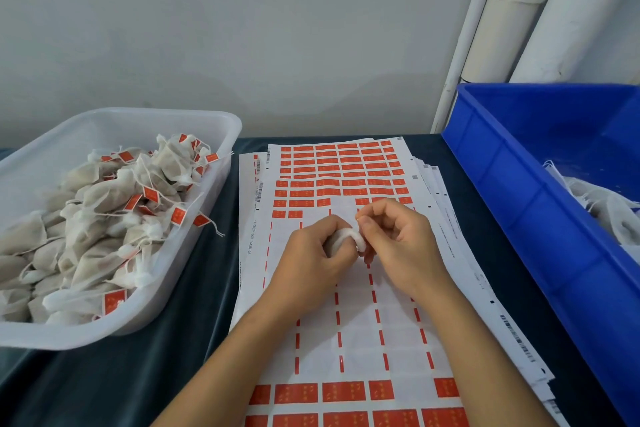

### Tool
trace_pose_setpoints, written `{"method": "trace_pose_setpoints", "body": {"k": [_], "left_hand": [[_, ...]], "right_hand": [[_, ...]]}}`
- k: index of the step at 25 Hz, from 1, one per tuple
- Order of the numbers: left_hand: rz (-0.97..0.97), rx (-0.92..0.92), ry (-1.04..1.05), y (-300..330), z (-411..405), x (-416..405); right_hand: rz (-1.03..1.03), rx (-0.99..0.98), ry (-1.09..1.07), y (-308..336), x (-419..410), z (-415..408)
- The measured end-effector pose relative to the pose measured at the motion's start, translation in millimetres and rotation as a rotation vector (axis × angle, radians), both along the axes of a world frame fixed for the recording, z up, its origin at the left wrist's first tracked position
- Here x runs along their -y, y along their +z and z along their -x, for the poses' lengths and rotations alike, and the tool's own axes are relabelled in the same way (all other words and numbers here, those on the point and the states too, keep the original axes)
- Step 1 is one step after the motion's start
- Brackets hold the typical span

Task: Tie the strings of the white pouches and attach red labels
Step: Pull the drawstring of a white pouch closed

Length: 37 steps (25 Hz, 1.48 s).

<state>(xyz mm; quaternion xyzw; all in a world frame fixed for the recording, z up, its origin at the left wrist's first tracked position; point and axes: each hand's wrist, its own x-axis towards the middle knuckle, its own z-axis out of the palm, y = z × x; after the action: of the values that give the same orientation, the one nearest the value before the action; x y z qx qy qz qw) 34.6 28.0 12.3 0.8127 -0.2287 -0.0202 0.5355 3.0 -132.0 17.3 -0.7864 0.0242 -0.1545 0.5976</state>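
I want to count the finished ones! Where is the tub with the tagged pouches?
In the head view, the clear tub sits on the left of the table, beside the label sheets, heaped with tagged pouches.

Both hands meet, fingers curled — left hand [313, 253] gripping, right hand [398, 239] pinching.

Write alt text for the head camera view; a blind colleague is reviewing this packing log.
Two hands hold a small white pouch over a stack of red label sheets: the left hand grips it, the right hand pinches its string. A clear tub of labelled pouches sits at left, a blue bin with unlabelled pouches at right.
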Motion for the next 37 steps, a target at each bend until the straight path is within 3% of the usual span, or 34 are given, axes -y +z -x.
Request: {"method": "trace_pose_setpoints", "body": {"k": [4, 11, 23, 27, 37], "left_hand": [[0.082, 0.003, -0.041, 0, 0, 0], [0.095, -0.013, 0.191, -7, -6, 3], [0.187, -0.096, 0.172, -1, -7, 3], [0.141, -0.115, 0.199, -2, -7, 3], [0.188, -0.223, -0.018, 9, -5, -1]], "right_hand": [[-0.052, -0.05, 0.058, 1, 2, 1], [0.137, -0.013, 0.077, -1, -2, 1], [0.331, 0.04, 0.057, -7, -1, 1], [0.238, 0.129, 0.054, -3, -2, 2], [0.371, 0.255, -0.076, 1, 0, 1]]}}
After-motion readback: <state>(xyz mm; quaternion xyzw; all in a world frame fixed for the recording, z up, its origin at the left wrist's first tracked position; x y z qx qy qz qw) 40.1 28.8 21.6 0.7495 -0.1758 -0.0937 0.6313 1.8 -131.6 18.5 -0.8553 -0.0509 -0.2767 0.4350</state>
